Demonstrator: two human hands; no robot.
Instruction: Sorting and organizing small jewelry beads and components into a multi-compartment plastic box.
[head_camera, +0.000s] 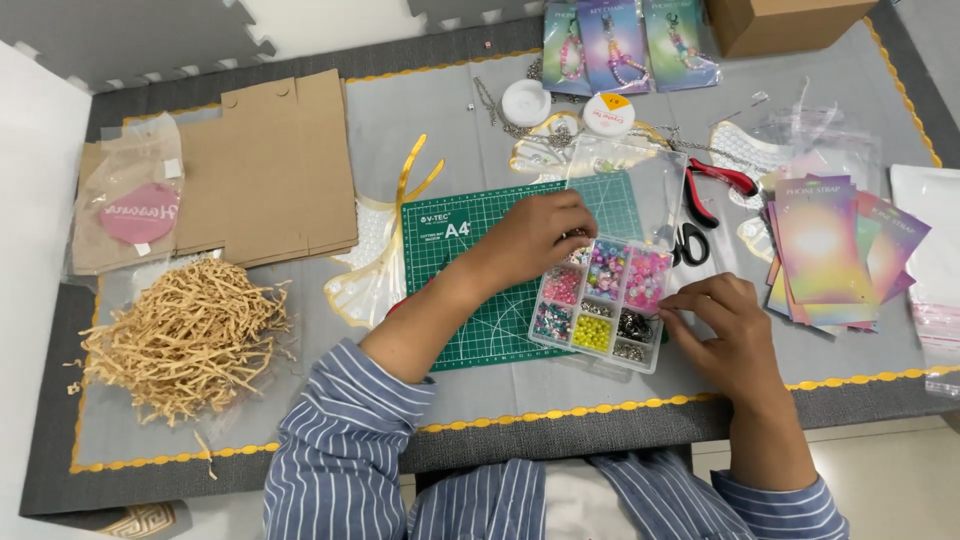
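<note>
Both hands work at the clear bead box (600, 300) on the bench (300, 420): left hand (535, 235) fingers curled into its far compartments, right hand (725, 325) pinching its near edge.

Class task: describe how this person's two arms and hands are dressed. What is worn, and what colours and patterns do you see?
Both hands, the left hand and right hand, are bare, without gloves. Both arms wear a long-sleeved shirt in blue with thin white stripes. The left sleeve is pushed up towards the elbow; the right sleeve ends in a cuff further down the forearm.
</note>
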